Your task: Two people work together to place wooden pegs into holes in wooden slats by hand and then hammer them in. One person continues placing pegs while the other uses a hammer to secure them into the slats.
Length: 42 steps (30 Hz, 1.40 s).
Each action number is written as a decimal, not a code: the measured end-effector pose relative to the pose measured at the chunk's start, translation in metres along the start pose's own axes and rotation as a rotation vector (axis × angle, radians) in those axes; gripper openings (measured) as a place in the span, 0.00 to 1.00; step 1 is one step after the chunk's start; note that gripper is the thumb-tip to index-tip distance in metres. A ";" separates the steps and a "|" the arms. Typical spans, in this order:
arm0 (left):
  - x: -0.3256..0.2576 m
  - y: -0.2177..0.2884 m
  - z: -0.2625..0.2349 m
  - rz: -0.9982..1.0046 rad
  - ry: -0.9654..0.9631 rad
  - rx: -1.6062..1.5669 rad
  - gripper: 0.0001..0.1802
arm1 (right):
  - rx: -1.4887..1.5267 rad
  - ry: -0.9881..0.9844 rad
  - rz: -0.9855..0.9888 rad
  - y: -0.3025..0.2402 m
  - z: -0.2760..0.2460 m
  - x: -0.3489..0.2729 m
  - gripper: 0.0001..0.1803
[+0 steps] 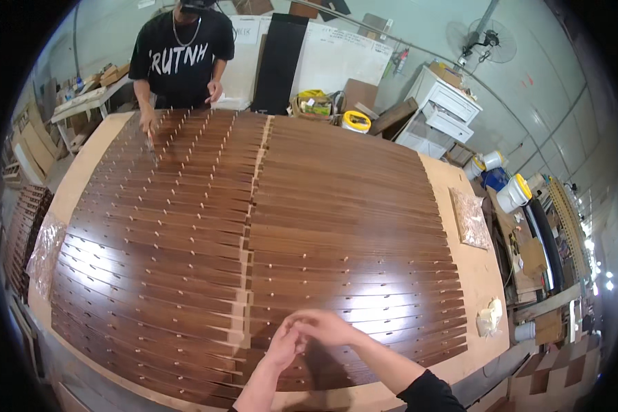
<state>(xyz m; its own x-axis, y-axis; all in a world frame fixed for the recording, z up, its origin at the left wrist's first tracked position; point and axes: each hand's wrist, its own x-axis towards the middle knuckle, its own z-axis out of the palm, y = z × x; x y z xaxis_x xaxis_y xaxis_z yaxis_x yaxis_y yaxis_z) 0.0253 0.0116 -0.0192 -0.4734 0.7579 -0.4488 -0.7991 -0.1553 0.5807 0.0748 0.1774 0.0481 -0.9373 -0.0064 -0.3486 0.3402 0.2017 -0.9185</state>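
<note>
My left hand and my right hand are together above the near middle of the table. The left is curled closed, and the right reaches over it with bent fingertips touching it. Whatever lies between the fingers is hidden. Below them spread dark brown wooden slats, laid side by side in two wide panels. Small pale wooden dowels stick up in rows from the nearer slats of the right panel. More dowels stand in rows over the left panel.
A co-worker at the far left holds a tool low over the left panel. On the pale table edge lie a clear bag of dowels and a crumpled pale bag. A yellow-rimmed bucket stands behind.
</note>
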 end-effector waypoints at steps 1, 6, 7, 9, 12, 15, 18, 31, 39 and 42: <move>0.001 0.009 0.006 0.022 -0.018 -0.019 0.17 | -0.017 0.044 -0.015 0.003 0.003 0.005 0.17; 0.011 0.016 0.007 0.078 0.110 -0.035 0.15 | -0.077 0.083 0.055 -0.002 -0.004 0.021 0.14; 0.013 0.018 0.005 0.092 0.164 -0.053 0.13 | -0.090 0.078 0.047 -0.003 -0.004 0.024 0.13; 0.016 0.025 0.002 0.109 0.234 -0.078 0.13 | -0.101 0.054 0.042 -0.003 -0.005 0.031 0.12; 0.021 0.037 -0.003 0.098 0.260 -0.057 0.12 | 0.005 0.101 0.054 -0.018 -0.009 0.047 0.10; 0.025 0.054 -0.003 0.105 0.375 -0.275 0.12 | -0.302 0.359 -0.165 -0.020 -0.035 0.097 0.10; 0.016 0.067 -0.007 0.105 0.322 -0.218 0.12 | -0.541 0.441 -0.188 -0.027 -0.049 0.152 0.11; 0.019 0.095 -0.018 0.174 0.238 -0.101 0.08 | -1.383 0.311 -0.226 -0.023 -0.041 0.210 0.10; 0.063 0.110 -0.033 0.210 0.325 -0.227 0.07 | -0.189 0.250 -0.131 -0.038 -0.022 0.137 0.15; 0.084 0.115 -0.023 0.228 0.282 -0.087 0.08 | -0.048 0.306 -0.184 -0.029 -0.018 0.133 0.12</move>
<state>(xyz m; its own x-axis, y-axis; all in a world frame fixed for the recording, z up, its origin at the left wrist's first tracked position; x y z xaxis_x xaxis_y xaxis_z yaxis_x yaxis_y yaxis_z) -0.1154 0.0431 -0.0057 -0.7163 0.4953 -0.4914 -0.6845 -0.3623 0.6326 -0.0609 0.1887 0.0323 -0.9644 0.2448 -0.0996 0.1666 0.2704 -0.9482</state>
